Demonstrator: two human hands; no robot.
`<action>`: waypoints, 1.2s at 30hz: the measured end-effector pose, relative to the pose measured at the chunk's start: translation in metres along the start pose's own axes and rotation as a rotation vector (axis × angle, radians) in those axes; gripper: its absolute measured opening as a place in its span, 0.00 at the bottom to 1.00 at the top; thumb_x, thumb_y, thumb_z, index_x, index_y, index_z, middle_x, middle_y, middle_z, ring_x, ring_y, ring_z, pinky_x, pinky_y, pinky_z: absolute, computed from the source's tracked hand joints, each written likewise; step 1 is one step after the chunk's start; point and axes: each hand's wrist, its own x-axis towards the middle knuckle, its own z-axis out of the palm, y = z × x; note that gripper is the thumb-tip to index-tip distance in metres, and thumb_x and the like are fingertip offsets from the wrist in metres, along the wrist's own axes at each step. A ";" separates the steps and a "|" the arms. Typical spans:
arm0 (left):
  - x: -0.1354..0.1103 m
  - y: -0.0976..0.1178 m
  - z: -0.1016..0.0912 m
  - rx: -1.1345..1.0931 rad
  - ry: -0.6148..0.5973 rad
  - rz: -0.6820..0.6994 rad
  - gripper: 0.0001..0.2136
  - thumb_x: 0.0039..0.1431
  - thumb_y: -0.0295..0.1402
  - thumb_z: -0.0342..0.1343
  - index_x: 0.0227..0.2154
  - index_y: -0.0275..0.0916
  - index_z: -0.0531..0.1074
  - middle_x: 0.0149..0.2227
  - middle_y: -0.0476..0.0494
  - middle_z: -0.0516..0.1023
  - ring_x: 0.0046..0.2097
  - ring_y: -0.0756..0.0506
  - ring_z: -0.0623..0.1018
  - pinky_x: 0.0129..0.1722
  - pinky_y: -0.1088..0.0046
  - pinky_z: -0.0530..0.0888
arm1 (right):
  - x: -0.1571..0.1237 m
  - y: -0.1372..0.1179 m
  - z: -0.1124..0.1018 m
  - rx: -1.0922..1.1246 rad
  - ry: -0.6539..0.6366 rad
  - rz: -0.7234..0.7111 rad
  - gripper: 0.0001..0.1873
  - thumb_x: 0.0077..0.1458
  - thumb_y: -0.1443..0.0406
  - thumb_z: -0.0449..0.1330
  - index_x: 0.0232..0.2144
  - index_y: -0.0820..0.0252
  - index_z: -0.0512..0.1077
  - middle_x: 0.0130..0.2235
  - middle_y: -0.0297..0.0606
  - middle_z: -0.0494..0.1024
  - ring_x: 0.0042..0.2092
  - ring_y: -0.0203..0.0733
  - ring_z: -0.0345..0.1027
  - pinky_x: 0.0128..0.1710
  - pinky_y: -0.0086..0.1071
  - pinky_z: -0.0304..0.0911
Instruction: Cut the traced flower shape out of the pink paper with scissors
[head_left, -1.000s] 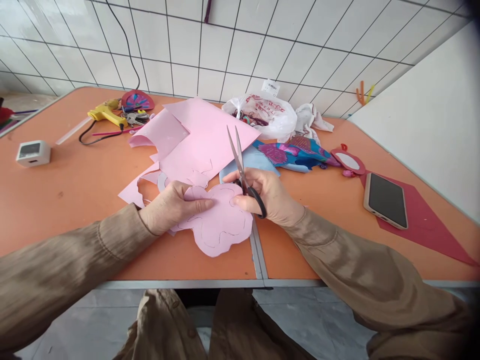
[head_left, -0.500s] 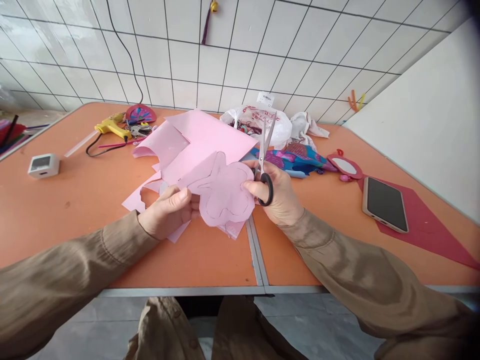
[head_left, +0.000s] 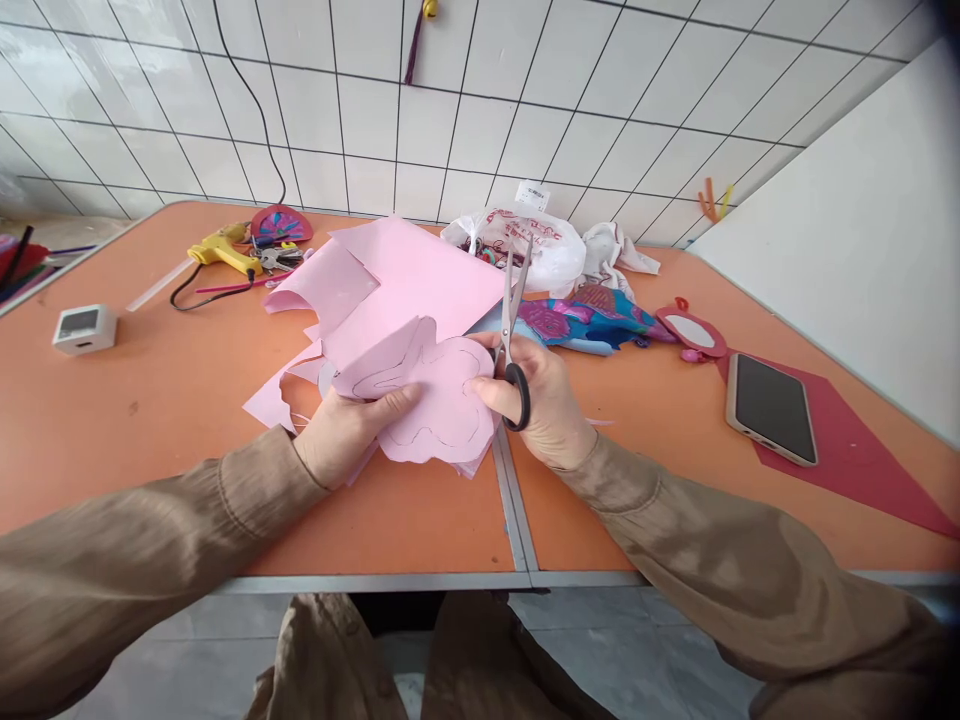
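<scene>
A pink foam-like sheet with a pencilled flower outline is held up between both hands above the table. Its right and lower edges are cut in a wavy curve. My left hand pinches it from the left, thumb on top and fingers hidden beneath. My right hand grips the sheet's right edge with the thumb and also carries scissors. Their black handle sits at the hand, and the blades point up and away, slightly parted. Behind the sheet lie a larger pink sheet and pink offcuts.
On the orange table stand a yellow glue gun and a small white device at left. A white plastic bag and blue-purple craft pieces lie behind. To the right, a phone rests on red sheet.
My left hand has moved up and right, its thumb now lying over the pink sheet. The sheet, my right hand and the scissors have shifted slightly left and down.
</scene>
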 end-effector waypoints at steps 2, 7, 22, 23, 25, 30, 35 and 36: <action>0.000 0.002 -0.003 0.038 0.015 0.004 0.24 0.55 0.37 0.68 0.54 0.37 0.74 0.49 0.35 0.82 0.55 0.32 0.78 0.52 0.55 0.79 | 0.000 0.000 -0.001 0.019 -0.020 0.019 0.25 0.41 0.56 0.73 0.41 0.61 0.75 0.30 0.33 0.77 0.31 0.36 0.69 0.31 0.32 0.69; 0.002 0.012 -0.009 0.097 0.030 -0.019 0.26 0.52 0.38 0.70 0.53 0.35 0.75 0.48 0.34 0.83 0.52 0.32 0.81 0.47 0.59 0.81 | 0.000 -0.003 -0.012 0.067 -0.153 0.043 0.28 0.48 0.46 0.69 0.41 0.61 0.75 0.27 0.33 0.76 0.26 0.36 0.70 0.26 0.31 0.67; 0.004 0.024 -0.023 0.058 -0.014 -0.048 0.24 0.53 0.36 0.70 0.53 0.37 0.77 0.50 0.37 0.83 0.55 0.32 0.79 0.51 0.58 0.80 | -0.005 -0.014 -0.033 -0.010 -0.375 0.134 0.37 0.44 0.41 0.70 0.44 0.67 0.78 0.24 0.33 0.72 0.24 0.33 0.63 0.24 0.30 0.62; 0.004 0.025 -0.022 0.039 -0.027 -0.053 0.24 0.54 0.35 0.69 0.54 0.37 0.76 0.51 0.36 0.82 0.55 0.31 0.79 0.52 0.57 0.79 | -0.006 -0.015 -0.032 -0.016 -0.365 0.140 0.37 0.43 0.41 0.70 0.43 0.66 0.79 0.24 0.33 0.72 0.24 0.33 0.63 0.24 0.30 0.61; 0.004 0.026 -0.019 0.006 -0.052 -0.066 0.24 0.55 0.35 0.68 0.55 0.37 0.75 0.53 0.35 0.81 0.57 0.30 0.78 0.53 0.55 0.79 | -0.007 -0.017 -0.030 -0.027 -0.358 0.143 0.37 0.43 0.41 0.70 0.43 0.66 0.79 0.24 0.33 0.72 0.24 0.33 0.62 0.24 0.30 0.61; 0.004 0.026 -0.017 0.005 -0.029 -0.067 0.27 0.53 0.36 0.69 0.57 0.38 0.74 0.53 0.34 0.81 0.56 0.29 0.78 0.50 0.56 0.81 | -0.007 -0.018 -0.030 -0.047 -0.331 0.134 0.37 0.42 0.41 0.71 0.41 0.66 0.80 0.23 0.32 0.71 0.23 0.32 0.62 0.22 0.29 0.61; 0.004 0.026 -0.018 0.031 0.050 -0.073 0.29 0.50 0.36 0.71 0.56 0.37 0.75 0.50 0.35 0.83 0.53 0.31 0.81 0.49 0.57 0.82 | -0.008 -0.018 -0.029 -0.056 -0.329 0.145 0.36 0.42 0.41 0.71 0.41 0.66 0.79 0.22 0.32 0.70 0.22 0.32 0.61 0.21 0.29 0.60; 0.004 0.026 -0.017 0.032 0.054 -0.076 0.29 0.50 0.36 0.71 0.56 0.37 0.75 0.49 0.35 0.83 0.53 0.30 0.81 0.49 0.57 0.82 | -0.008 -0.019 -0.029 -0.055 -0.326 0.146 0.36 0.42 0.41 0.71 0.41 0.66 0.79 0.22 0.32 0.70 0.22 0.32 0.61 0.21 0.29 0.60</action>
